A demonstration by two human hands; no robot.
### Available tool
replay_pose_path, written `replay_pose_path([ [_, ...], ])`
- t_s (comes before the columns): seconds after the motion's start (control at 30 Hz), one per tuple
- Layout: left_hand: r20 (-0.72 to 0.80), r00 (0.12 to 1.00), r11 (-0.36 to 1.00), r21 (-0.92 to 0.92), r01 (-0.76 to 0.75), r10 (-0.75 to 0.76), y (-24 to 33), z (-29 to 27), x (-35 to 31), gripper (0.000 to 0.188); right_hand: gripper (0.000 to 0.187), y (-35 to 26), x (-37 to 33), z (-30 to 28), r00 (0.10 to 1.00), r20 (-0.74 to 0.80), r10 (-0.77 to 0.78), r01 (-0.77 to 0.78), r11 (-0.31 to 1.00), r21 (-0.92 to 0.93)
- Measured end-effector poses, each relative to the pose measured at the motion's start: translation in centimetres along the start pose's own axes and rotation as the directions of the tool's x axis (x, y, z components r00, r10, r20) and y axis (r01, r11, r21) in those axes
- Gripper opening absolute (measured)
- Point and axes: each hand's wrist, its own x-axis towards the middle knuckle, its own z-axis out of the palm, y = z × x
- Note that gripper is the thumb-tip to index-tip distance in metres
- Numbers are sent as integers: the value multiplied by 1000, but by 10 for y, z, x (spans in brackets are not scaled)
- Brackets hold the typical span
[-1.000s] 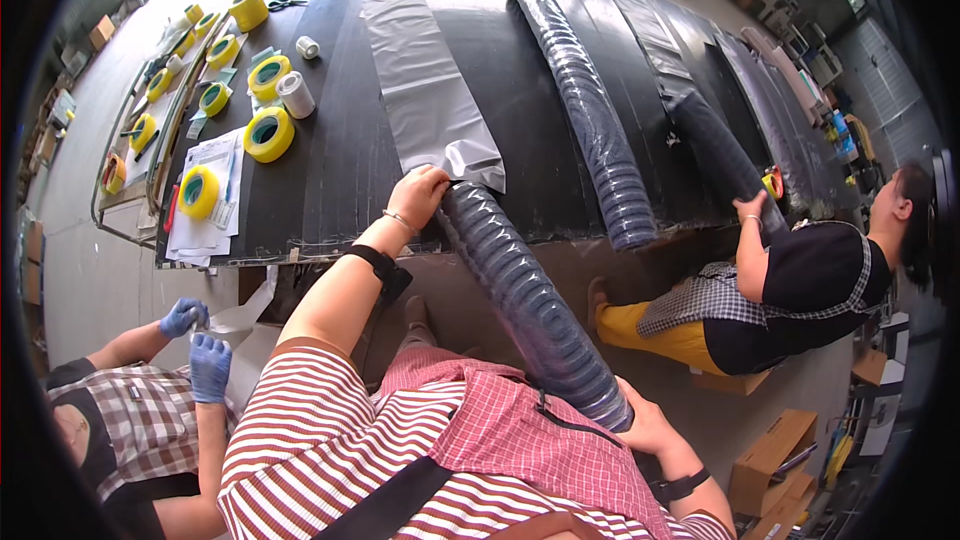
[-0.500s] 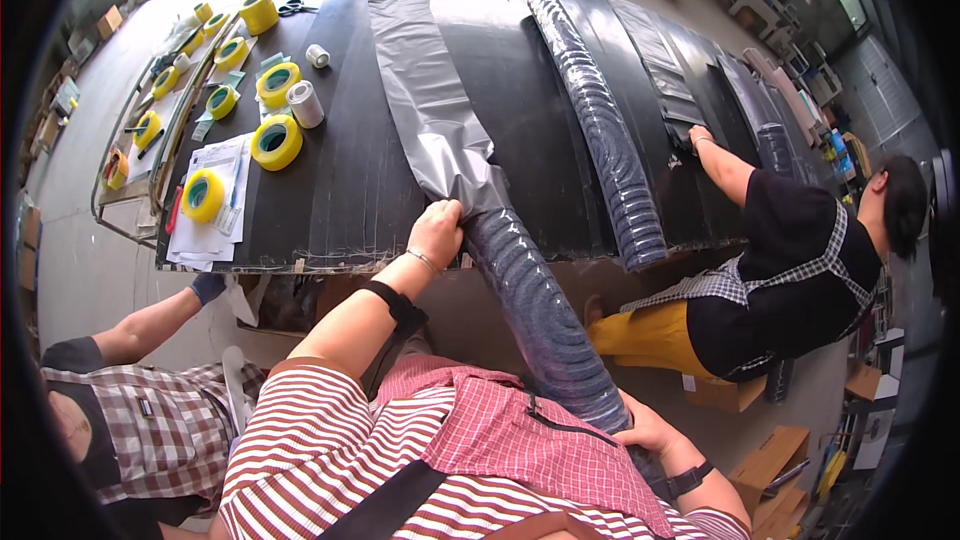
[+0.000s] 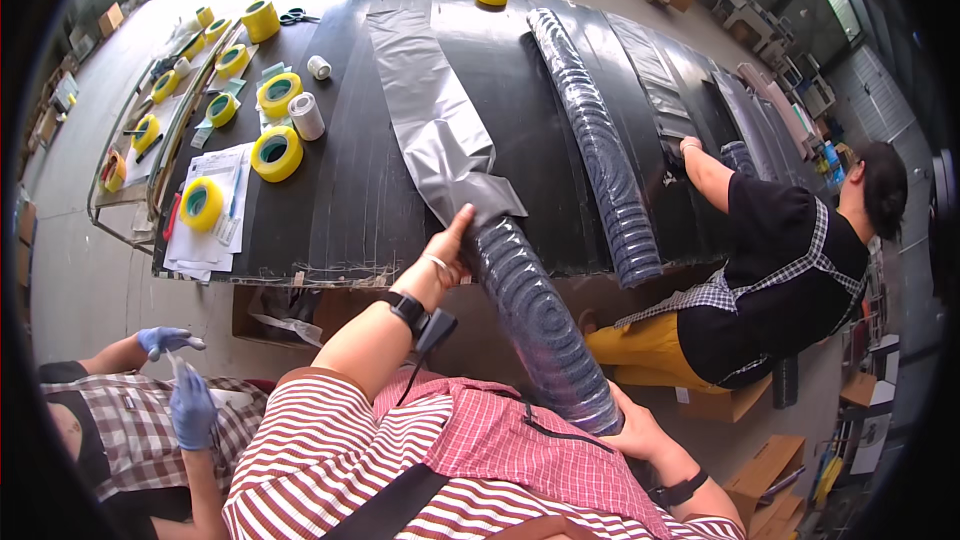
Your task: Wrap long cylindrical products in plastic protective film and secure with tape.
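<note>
A dark blue-grey patterned roll (image 3: 545,325) in clear wrap slants from my body up to the table's near edge. Its far end is inside the mouth of a long silver-grey plastic sleeve (image 3: 440,110), which lies flat across the table beyond. My left hand (image 3: 450,248) grips the roll's left side just below the sleeve mouth, thumb stretched along the top and fingers partly hidden. At the near end, my right hand (image 3: 632,424) is wrapped round the roll from the right, close to my apron.
A second wrapped roll (image 3: 600,150) lies to the right on the black table (image 3: 330,170). Yellow tape rolls (image 3: 276,154), papers (image 3: 212,205) and scissors (image 3: 298,17) are at the left. One co-worker (image 3: 790,270) handles another sleeve at right; a gloved co-worker (image 3: 130,430) is at left.
My left hand has let go of the pinched sleeve edge and now holds the roll. My right hand has shifted slightly left with the near end. The left co-worker's gloved hands have come together.
</note>
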Motion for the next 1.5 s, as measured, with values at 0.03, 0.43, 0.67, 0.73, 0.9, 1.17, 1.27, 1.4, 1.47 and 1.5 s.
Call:
replay_pose_path([
  [0.03, -30, 1000, 994, 110, 8, -4, 1, 17, -26, 91, 108, -6, 0, 0, 1000, 3, 0, 0, 1000, -7],
  [0.43, 174, 984, 996, 88, 34, -49, -42, 15, -35, 97, 110, 0, 26, -3, 991, 101, -89, 60, 964, 260],
  [0.67, 229, 973, 982, -176, 63, -21, 2, -9, -21, 92, 106, -15, 39, 9, 964, 220, -152, 45, 903, 427],
  [0.73, 156, 988, 998, -65, 12, -1, -32, 2, -26, 89, 96, -20, 61, 3, 928, 299, -225, 10, 813, 582],
  [0.9, 221, 968, 988, -72, 135, -116, -65, 41, -50, 81, 82, -25, 108, -3, 904, 404, -140, -229, 639, 735],
  [1.17, 34, 999, 997, -75, 4, -1, -18, 18, -16, 82, 93, 16, 35, 26, 973, 220, -74, -49, 862, 505],
  [1.27, 26, 1000, 999, 36, 7, -8, -30, 26, -19, 79, 79, 9, 76, 24, 967, 224, -122, -42, 789, 612],
  [1.4, 50, 998, 965, 255, -56, 44, -11, 39, -16, 70, 66, -54, 170, 9, 934, 265, -240, -52, 642, 765],
  [1.47, 19, 999, 949, 312, -44, 40, 27, 26, 1, 66, 53, -89, 222, 4, 911, 320, -261, -106, 601, 792],
  [1.5, -25, 992, 908, 406, -101, 121, 42, 24, 8, 67, 46, -95, 254, 7, 913, 349, -212, -185, 547, 817],
])
